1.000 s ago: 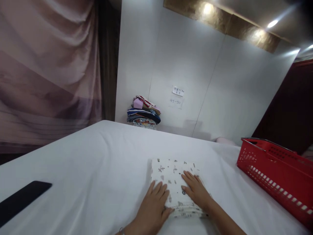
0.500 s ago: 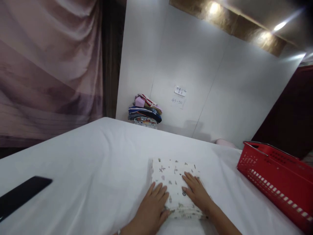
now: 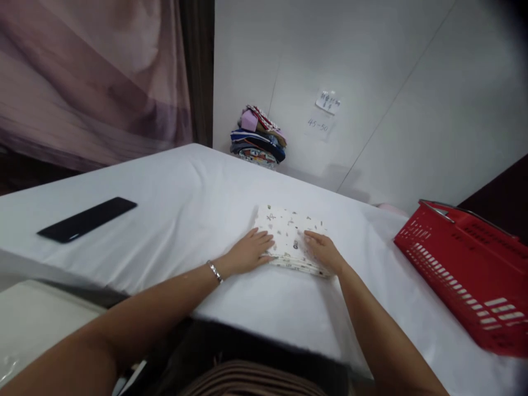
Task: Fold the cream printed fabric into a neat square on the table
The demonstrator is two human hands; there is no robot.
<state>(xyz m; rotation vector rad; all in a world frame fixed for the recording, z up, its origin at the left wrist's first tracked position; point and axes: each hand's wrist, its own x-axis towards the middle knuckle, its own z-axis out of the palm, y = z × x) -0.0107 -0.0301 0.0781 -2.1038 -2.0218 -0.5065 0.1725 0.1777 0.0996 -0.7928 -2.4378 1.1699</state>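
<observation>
A folded white cloth (image 3: 284,231) with small dark printed marks lies on the white-covered table (image 3: 185,209). My left hand (image 3: 249,253) rests flat on the cloth's near left corner, fingers stretched out. My right hand (image 3: 324,250) lies flat on its near right part, fingers also extended. Neither hand grips anything. A bracelet sits on my left wrist.
A red plastic basket (image 3: 466,269) stands at the table's right. A black phone (image 3: 88,218) lies at the left. A stack of folded colourful clothes (image 3: 258,137) sits at the far edge against the white wall, near two paper notes (image 3: 324,113).
The view has tilted down and pulled back, so my forearms and the table's near edge show. Both hands remain flat on the folded cloth.
</observation>
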